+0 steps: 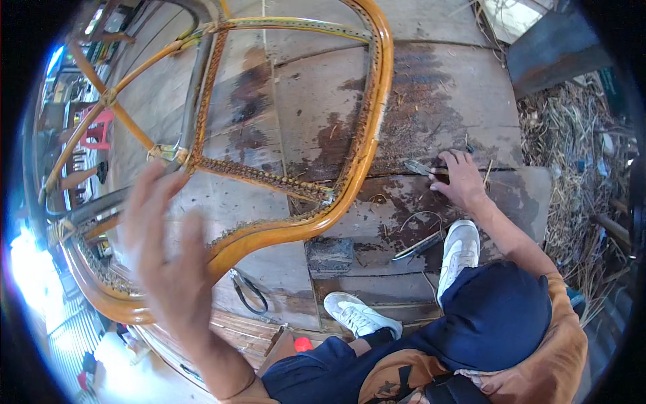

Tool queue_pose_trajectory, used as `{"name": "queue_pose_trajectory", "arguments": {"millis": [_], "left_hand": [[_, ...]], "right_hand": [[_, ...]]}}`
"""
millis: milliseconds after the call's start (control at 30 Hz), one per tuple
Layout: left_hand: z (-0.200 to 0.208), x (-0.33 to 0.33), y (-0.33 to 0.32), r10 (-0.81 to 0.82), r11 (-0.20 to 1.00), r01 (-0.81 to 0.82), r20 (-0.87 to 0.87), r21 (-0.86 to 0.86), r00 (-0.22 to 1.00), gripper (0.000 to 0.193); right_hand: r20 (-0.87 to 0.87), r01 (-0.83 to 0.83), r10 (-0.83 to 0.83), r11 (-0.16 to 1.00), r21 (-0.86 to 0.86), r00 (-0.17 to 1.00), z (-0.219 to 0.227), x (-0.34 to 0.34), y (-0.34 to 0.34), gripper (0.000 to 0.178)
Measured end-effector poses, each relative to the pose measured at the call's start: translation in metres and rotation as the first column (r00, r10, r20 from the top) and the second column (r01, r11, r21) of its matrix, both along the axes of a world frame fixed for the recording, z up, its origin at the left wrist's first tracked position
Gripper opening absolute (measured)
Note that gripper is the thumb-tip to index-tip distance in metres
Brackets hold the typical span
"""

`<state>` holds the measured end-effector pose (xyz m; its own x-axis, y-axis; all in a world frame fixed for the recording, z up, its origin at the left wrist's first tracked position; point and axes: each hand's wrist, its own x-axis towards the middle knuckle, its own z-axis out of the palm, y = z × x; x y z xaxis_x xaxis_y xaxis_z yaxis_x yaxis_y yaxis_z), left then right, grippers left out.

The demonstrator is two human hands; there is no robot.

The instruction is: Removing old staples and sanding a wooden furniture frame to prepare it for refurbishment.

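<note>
Plainly, the left hand (173,276), grip released, is by the frame (276,236); whether the right hand (463,180) clasps the tool (418,167) is unclear

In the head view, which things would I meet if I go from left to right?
Red chair, left hand, black-handled tool, dark flat block, metal-tipped tool, right hand, heap of dry strips.
</note>
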<state>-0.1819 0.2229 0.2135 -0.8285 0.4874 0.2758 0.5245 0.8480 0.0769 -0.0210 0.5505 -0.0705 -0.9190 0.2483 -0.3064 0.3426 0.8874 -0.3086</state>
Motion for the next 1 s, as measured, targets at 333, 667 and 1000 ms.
{"name": "queue_pose_trajectory", "arguments": {"millis": [333, 667, 1000], "left_hand": [[-0.207, -0.056, 0.129, -0.018, 0.995, -0.050, 0.620, 0.092, 0.785, 0.040], [-0.261, -0.083, 0.200, -0.033, 0.994, -0.033, 0.598, 0.100, 0.801, 0.051], [-0.269, -0.084, 0.223, 0.027, 1.000, -0.018, 0.434, -0.024, 0.901, 0.035]], "right_hand": [[-0.043, 0.032, -0.042, 0.978, -0.208, 0.998, -0.021, 0.000, 0.015, 0.033], [0.507, 0.293, -0.349, -0.512, -0.807, 0.788, 0.007, -0.051, 0.053, 0.045], [0.419, 0.359, -0.173, -0.295, -0.886, 0.892, -0.009, -0.081, 0.038, 0.030]]}}
